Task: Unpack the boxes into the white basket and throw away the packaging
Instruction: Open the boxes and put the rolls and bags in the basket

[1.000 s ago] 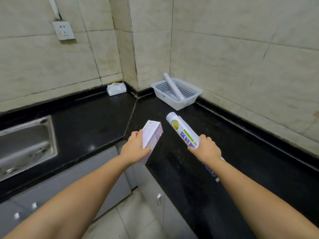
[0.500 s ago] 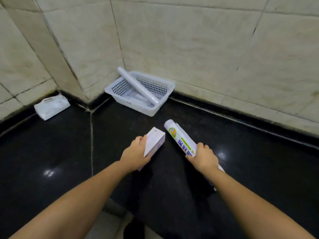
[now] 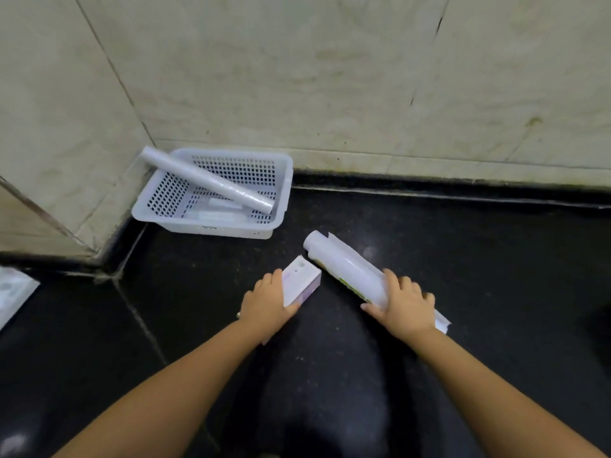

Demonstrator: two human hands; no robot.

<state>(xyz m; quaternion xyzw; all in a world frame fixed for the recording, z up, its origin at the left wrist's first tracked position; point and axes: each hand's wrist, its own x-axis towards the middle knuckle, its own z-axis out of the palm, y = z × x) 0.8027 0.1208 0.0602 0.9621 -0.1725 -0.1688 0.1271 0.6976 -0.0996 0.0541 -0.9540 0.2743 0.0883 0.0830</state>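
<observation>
My left hand (image 3: 266, 304) grips a small white and lilac box (image 3: 299, 284) low over the black counter. My right hand (image 3: 405, 307) holds a white wrapped roll (image 3: 347, 267) with a green and blue label; a loose flap of its paper wrap sticks out at both ends. The white perforated basket (image 3: 284, 180) stands in the corner against the tiled wall, beyond both hands. A clear plastic roll (image 3: 205, 178) leans across its rim, and two smaller pale items lie on its bottom.
The black counter (image 3: 463, 259) meets beige wall tiles at the back and left. A white packet (image 3: 13, 292) lies at the far left edge of view. A seam in the counter runs diagonally from the corner toward me.
The view has swung right and down; the sink and socket are gone from view. Both hands have lowered the box and the roll toward the counter, and the roll's label has turned downward.
</observation>
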